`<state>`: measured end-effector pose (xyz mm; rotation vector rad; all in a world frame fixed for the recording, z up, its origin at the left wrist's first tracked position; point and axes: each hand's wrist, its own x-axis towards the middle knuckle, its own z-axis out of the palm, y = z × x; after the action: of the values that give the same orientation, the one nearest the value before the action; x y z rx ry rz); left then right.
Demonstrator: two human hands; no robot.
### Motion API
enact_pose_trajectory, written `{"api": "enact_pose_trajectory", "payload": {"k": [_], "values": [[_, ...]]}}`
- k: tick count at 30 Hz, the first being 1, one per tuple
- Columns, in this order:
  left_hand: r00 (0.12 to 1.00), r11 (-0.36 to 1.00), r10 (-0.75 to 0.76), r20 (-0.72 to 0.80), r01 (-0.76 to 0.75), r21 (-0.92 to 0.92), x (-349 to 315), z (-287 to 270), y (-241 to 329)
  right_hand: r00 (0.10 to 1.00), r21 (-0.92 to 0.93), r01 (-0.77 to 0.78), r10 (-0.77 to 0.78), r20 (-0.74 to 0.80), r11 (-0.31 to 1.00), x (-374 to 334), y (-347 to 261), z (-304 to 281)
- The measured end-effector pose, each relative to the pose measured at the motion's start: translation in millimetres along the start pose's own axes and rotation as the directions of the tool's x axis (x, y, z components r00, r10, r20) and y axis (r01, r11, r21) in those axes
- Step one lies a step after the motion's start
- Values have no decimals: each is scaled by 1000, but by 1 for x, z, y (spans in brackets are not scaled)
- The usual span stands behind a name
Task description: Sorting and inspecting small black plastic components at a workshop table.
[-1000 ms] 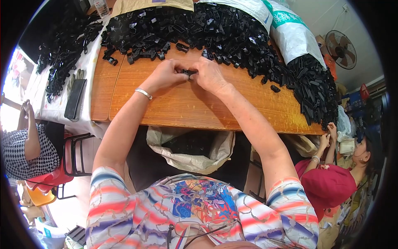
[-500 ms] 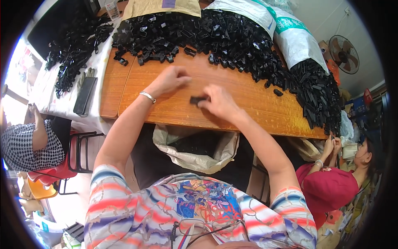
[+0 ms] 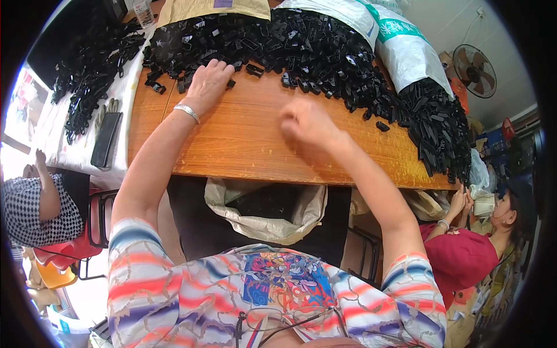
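My left hand (image 3: 210, 83) rests on the near edge of a heap of small black plastic parts (image 3: 325, 55), its fingers bent down together. A black part (image 3: 231, 83) shows beside its fingers; what lies under them is hidden. My right hand (image 3: 307, 122) hovers above the middle of the wooden table (image 3: 249, 139). Its fingers are curled but smeared by motion, and no part shows in them. Below the table edge, at my lap, a pale woven sack (image 3: 264, 226) gapes, dark inside.
White sacks (image 3: 412, 64) and a tan sack (image 3: 214, 8) spill the parts at the back. On the left cloth lie a dark phone-like slab (image 3: 107, 139) and more black parts (image 3: 87, 98). One person (image 3: 464, 249) works at right; another (image 3: 40, 203) sits at left.
My left hand has moved forward from above the table onto the heap's edge. My right hand has shifted slightly; the black part seen in it before no longer shows.
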<state>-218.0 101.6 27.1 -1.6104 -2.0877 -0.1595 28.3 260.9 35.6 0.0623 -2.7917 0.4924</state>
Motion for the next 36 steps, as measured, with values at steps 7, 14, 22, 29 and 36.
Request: {"api": "enact_pose_trajectory", "payload": {"k": [7, 14, 22, 29, 36], "values": [[992, 873, -124, 15, 116, -475, -17, -26, 39, 976, -319, -219, 201, -88, 922, 71, 54, 7], [977, 734, -209, -35, 133, -666, -26, -4, 66, 971, -453, -174, 228, 67, 874, 87, 39, 8], [994, 715, -83, -66, 13, -699, -36, -12, 73, 943, -363, -248, 309, 122, 898, 69, 6, 12], [972, 674, -233, -2, 160, -722, -43, -23, 75, 927, -293, -314, 359, 112, 903, 66, 7, 8], [952, 741, -303, 38, 260, -620, -45, -13, 73, 937, -219, -340, 350, 8, 915, 70, 20, 15]]}}
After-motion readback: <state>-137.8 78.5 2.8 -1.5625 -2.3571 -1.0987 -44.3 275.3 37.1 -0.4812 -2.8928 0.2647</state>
